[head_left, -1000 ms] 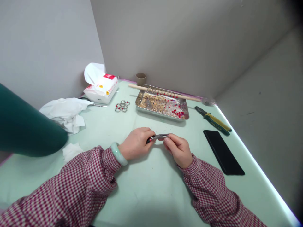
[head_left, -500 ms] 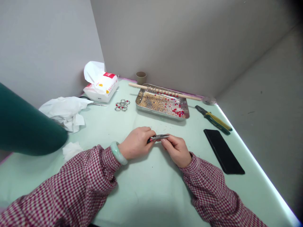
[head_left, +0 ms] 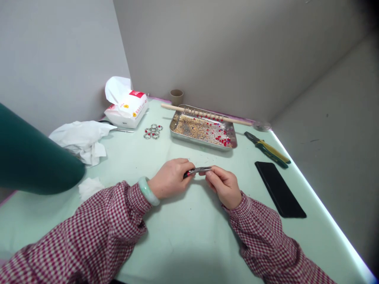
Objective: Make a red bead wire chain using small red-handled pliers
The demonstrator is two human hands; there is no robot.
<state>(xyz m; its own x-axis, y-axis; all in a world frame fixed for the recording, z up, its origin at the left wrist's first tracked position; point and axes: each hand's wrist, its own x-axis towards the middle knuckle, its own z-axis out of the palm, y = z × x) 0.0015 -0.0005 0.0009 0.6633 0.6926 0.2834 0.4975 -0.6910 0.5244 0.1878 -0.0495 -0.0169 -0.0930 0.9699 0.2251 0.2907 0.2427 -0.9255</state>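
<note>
My left hand (head_left: 170, 179) is closed around the red handles of small grey pliers (head_left: 197, 171), whose jaws point right. My right hand (head_left: 225, 185) is pinched at the tip of those jaws, fingers pressed together on something too small to make out. Both hands rest on the pale green table (head_left: 183, 236) in the middle of the view. A pale green bangle (head_left: 147, 191) sits on my left wrist. Both sleeves are red-and-white check.
A steel tray (head_left: 203, 132) of gold and red beads sits behind, with a beaded wooden stick (head_left: 207, 115) on its rim. Beaded rings (head_left: 153, 132), tissue pack (head_left: 127, 106), crumpled tissues (head_left: 81, 138), cup (head_left: 176, 97), yellow-green pliers (head_left: 268, 150), black phone (head_left: 280, 189). Another person's dark green sleeve (head_left: 32, 161) at left.
My right hand's fingers have shifted slightly at the pliers' tip. The left hand and the pliers stay in place.
</note>
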